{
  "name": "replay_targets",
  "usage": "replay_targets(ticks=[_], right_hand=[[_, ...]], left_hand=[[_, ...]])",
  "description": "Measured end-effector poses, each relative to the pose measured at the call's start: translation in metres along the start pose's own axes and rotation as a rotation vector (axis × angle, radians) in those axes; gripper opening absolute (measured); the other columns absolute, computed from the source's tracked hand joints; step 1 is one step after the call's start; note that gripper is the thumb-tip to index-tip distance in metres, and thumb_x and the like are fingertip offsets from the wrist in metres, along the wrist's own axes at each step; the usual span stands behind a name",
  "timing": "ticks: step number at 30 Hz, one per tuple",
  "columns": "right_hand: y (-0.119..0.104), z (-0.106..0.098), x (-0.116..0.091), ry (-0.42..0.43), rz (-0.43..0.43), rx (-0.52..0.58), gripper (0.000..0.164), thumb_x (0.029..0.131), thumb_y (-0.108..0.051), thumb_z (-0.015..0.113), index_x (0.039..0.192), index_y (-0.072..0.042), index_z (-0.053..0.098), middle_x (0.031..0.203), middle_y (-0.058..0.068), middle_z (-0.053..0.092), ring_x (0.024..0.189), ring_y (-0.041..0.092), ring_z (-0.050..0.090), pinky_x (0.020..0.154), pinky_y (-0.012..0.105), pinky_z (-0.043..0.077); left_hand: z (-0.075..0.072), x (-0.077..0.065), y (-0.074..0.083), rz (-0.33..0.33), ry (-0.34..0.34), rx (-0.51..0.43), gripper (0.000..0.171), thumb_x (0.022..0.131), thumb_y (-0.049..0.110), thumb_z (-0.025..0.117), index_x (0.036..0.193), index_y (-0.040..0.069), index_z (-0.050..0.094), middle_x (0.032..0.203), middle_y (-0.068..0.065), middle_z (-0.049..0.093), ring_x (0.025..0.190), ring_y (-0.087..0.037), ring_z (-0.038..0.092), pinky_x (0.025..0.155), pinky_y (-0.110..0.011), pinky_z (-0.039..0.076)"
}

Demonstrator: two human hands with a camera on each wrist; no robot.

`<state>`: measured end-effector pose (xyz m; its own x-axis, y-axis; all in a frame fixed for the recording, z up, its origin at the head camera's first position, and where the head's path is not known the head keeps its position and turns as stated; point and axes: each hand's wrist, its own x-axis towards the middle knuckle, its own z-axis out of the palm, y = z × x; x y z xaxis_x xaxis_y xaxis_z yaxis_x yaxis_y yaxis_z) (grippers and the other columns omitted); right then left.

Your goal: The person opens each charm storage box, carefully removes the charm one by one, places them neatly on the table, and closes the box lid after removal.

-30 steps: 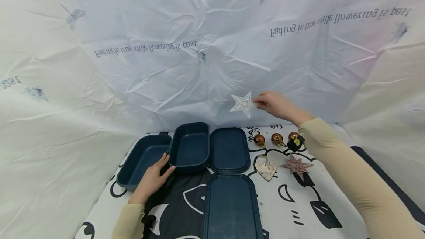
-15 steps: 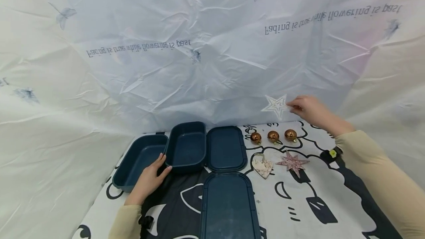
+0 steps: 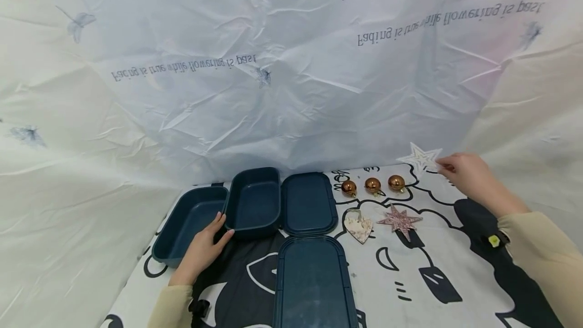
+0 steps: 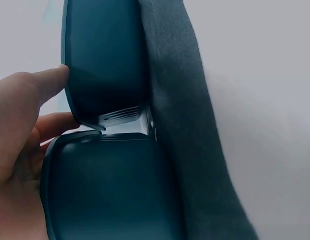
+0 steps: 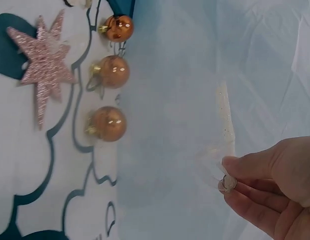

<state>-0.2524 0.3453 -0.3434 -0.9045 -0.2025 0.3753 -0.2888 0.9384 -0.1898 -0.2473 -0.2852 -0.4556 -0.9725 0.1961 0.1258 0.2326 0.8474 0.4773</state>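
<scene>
My right hand [image 3: 473, 178] pinches one point of a white, sparkly star ornament [image 3: 420, 159], raised at the back right against the sheet. The right wrist view shows the star nearly edge-on, blurred, with thumb and fingertips on its tip. My left hand [image 3: 202, 252] lies over the near ends of two deep blue containers. Its thumb touches the near corner of the right container [image 3: 253, 229], and its fingers reach to where this meets the left container [image 3: 165, 242]. Both containers have bare floors.
Two flat blue lids, a smaller one [image 3: 309, 204] and a longer one [image 3: 314, 282], lie right of the containers. Several ornaments rest further right: copper baubles [image 3: 372, 185], a heart [image 3: 359, 228] and a pink glitter star [image 3: 401, 220]. A white sheet [image 3: 291, 95] hangs behind.
My right hand has carried the white star rightward, past the baubles, and slightly lower. The left hand stays at the containers. The camera has turned a little to the right.
</scene>
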Motion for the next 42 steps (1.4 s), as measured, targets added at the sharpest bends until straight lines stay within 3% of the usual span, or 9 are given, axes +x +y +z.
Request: replay_targets(ticks=[5, 13, 17, 20, 27, 36, 42], right_hand=[[0.015, 0.01, -0.023, -0.025, 0.069, 0.024, 0.031, 0.091, 0.003, 0.068, 0.114, 0.022, 0.063, 0.076, 0.014, 0.065, 0.06, 0.019, 0.052, 0.053, 0.035, 0.041], [0.034, 0.031, -0.065, -0.082, 0.206, 0.072, 0.032, 0.091, 0.003, 0.067, 0.114, 0.025, 0.061, 0.091, 0.032, 0.067, 0.06, 0.018, 0.052, 0.05, 0.03, 0.039], [0.039, 0.043, -0.08, -0.094, 0.227, 0.061, 0.03, 0.09, 0.003, 0.068, 0.111, 0.023, 0.062, 0.088, 0.029, 0.068, 0.058, 0.017, 0.046, 0.049, 0.029, 0.035], [0.041, 0.051, -0.087, -0.098, 0.244, 0.05, 0.029, 0.088, 0.004, 0.069, 0.108, 0.023, 0.063, 0.084, 0.026, 0.068, 0.058, 0.017, 0.048, 0.049, 0.029, 0.037], [0.046, 0.061, -0.096, -0.145, 0.35, 0.055, 0.027, 0.086, 0.006, 0.07, 0.105, 0.024, 0.062, 0.086, 0.03, 0.066, 0.063, 0.023, 0.053, 0.052, 0.034, 0.044], [0.049, 0.078, -0.106, -0.162, 0.394, 0.038, 0.025, 0.085, 0.004, 0.073, 0.102, 0.021, 0.065, 0.086, 0.031, 0.066, 0.067, 0.03, 0.06, 0.058, 0.045, 0.053], [0.053, 0.08, -0.107, -0.164, 0.409, 0.033, 0.026, 0.084, 0.005, 0.073, 0.104, 0.02, 0.065, 0.088, 0.032, 0.066, 0.065, 0.027, 0.058, 0.057, 0.043, 0.052]], left_hand=[[0.001, -0.003, 0.002, -0.012, 0.004, 0.003, 0.069, 0.104, 0.041, 0.056, 0.157, 0.003, 0.033, 0.163, -0.018, 0.023, 0.144, -0.045, 0.032, 0.11, -0.062, 0.034], [0.005, -0.005, -0.001, -0.008, 0.002, 0.027, 0.069, 0.104, 0.041, 0.057, 0.156, 0.003, 0.033, 0.162, -0.019, 0.024, 0.142, -0.045, 0.035, 0.108, -0.062, 0.037], [0.004, -0.005, 0.001, 0.005, 0.014, 0.034, 0.068, 0.104, 0.038, 0.058, 0.156, 0.002, 0.034, 0.162, -0.02, 0.025, 0.141, -0.046, 0.036, 0.107, -0.062, 0.038], [0.003, -0.005, 0.003, 0.004, 0.017, 0.036, 0.067, 0.104, 0.036, 0.059, 0.155, 0.001, 0.034, 0.161, -0.022, 0.026, 0.141, -0.046, 0.035, 0.107, -0.062, 0.038], [0.001, -0.003, 0.004, -0.009, 0.003, 0.035, 0.067, 0.104, 0.038, 0.057, 0.156, 0.001, 0.034, 0.162, -0.021, 0.025, 0.141, -0.046, 0.035, 0.108, -0.062, 0.037], [0.0, -0.002, 0.003, -0.046, -0.031, 0.03, 0.071, 0.105, 0.045, 0.053, 0.158, 0.004, 0.03, 0.163, -0.019, 0.02, 0.144, -0.045, 0.031, 0.11, -0.062, 0.034], [0.001, -0.001, 0.005, -0.038, -0.013, 0.026, 0.069, 0.105, 0.041, 0.055, 0.157, 0.004, 0.031, 0.163, -0.019, 0.021, 0.144, -0.045, 0.031, 0.11, -0.062, 0.034]])
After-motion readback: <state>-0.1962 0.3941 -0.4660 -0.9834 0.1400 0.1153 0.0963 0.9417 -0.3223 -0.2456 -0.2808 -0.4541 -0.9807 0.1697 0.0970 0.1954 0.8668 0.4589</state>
